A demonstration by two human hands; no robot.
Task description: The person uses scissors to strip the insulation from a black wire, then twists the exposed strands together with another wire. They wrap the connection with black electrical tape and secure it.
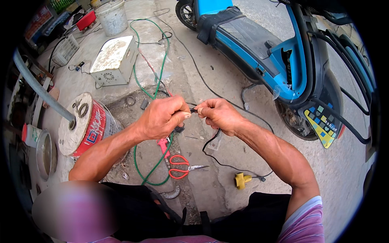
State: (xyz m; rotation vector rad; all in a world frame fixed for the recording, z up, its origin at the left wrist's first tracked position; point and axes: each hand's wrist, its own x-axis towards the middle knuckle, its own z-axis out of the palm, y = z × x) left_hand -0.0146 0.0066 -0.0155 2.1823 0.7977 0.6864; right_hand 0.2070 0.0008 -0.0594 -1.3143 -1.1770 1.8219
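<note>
In the middle of the view both my hands meet over the ground, fingers pinched on a thin black cable [210, 154]. My left hand [162, 115] grips it from one side with thumb and forefinger. Close by on the other side, my right hand [221, 116] pinches it too; the bit between the fingertips is small and partly hidden. From under my right hand the cable hangs to the ground and runs toward a yellow plug-like block [241, 180]. Below my hands lie red-handled scissors [180, 167], beside a pink-red tool handle [163, 147] and a looped green cord [135, 156].
A blue electric scooter [247, 34] stands at the right. On the left are a metal box [113, 60], a red-and-white drum [87, 121] with a grey pipe [40, 87], and a metal basin [45, 156]. A white bucket [112, 18] stands farther back. Cords cross the concrete.
</note>
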